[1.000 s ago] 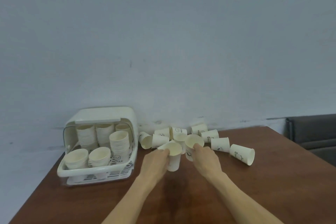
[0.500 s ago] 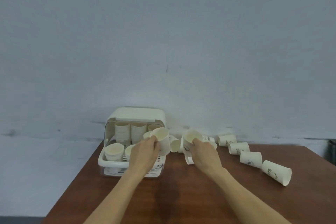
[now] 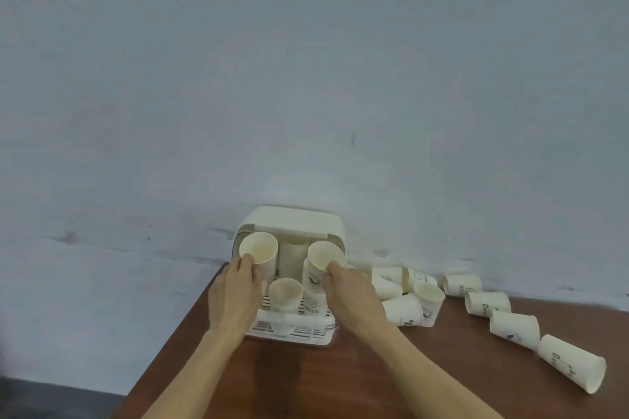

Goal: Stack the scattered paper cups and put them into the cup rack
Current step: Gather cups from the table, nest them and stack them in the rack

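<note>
My left hand (image 3: 235,296) & right hand (image 3: 350,296) each pinch a paper cup (image 3: 258,250) / second cup (image 3: 323,264) by the rim over the cup rack (image 3: 292,333); prob. light, thin, crushable, so I grip w/ gentle fingers near the rim.

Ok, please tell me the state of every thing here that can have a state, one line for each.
left hand: grips a cup over the rack
right hand: grips a cup over the rack
left cup: held, mouth toward camera
right cup: held, tilted
cup rack: open, cups inside
scattered cups: on their sides on the table
</note>
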The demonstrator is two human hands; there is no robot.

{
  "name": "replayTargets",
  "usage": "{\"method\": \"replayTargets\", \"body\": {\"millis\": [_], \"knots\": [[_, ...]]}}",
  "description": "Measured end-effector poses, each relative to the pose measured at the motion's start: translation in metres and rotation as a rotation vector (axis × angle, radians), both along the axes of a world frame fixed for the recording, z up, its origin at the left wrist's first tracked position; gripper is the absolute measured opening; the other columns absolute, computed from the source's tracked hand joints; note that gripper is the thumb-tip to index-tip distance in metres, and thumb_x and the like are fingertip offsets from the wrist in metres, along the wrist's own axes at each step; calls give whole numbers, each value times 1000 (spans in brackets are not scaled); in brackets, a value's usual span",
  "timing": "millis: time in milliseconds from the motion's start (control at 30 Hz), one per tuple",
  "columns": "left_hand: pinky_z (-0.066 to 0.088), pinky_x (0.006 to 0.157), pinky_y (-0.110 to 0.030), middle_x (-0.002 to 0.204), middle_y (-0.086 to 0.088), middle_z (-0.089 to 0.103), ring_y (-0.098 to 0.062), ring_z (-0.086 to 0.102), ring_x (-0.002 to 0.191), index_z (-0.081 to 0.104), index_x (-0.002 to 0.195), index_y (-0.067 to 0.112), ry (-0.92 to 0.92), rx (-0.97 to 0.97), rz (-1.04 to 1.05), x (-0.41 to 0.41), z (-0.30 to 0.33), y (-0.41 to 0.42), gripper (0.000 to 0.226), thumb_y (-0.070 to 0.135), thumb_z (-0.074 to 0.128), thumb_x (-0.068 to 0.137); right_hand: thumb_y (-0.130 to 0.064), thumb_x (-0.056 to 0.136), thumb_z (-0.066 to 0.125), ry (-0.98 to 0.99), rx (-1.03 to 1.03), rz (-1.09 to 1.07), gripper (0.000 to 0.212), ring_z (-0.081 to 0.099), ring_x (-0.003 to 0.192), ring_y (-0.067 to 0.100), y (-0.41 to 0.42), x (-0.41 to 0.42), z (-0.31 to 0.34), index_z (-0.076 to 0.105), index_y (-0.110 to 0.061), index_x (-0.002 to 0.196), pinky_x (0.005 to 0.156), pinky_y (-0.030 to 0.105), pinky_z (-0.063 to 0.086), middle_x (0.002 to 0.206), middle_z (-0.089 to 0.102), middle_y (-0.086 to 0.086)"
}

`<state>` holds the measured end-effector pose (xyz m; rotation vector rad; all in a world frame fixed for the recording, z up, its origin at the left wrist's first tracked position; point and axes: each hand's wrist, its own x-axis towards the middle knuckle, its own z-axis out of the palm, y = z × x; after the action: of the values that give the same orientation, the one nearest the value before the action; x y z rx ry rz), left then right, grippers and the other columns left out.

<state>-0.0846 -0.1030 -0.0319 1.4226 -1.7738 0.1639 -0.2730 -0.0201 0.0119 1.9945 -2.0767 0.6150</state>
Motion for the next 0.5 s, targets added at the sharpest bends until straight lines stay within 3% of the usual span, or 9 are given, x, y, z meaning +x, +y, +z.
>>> {"method": "replayTargets", "body": {"millis": [133, 267, 500], "knots": [[44, 48, -32, 76, -5, 61, -28, 58, 62, 62, 87, 11, -29, 5, 35, 10, -11, -7, 5, 15, 65, 86, -23, 99, 31, 54, -14, 14, 20, 47, 72, 29, -9, 14, -2, 49, -13, 98, 48, 32, 19, 88, 63, 9], [42, 46, -31, 69, -6, 58, -28, 56, 56, 61, 81, 9, -76, 39, 57, 16, -24, -14, 8, 13, 67, 84, -24, 99, 29, -51, 4, 46, 22, 53, 76, 32, -20, 20, -9, 47, -11, 94, 58, 42, 39, 84, 61, 11], [44, 52, -33, 74, -5, 57, -26, 57, 61, 69, 89, 13, -175, 166, 28, 23, -47, -23, 9, 18, 62, 89, -25, 99, 29, -71, 22, 86, 21, 51, 77, 33, -34, 29, -20, 43, -12, 91, 62, 42, 41, 84, 60, 11]]}}
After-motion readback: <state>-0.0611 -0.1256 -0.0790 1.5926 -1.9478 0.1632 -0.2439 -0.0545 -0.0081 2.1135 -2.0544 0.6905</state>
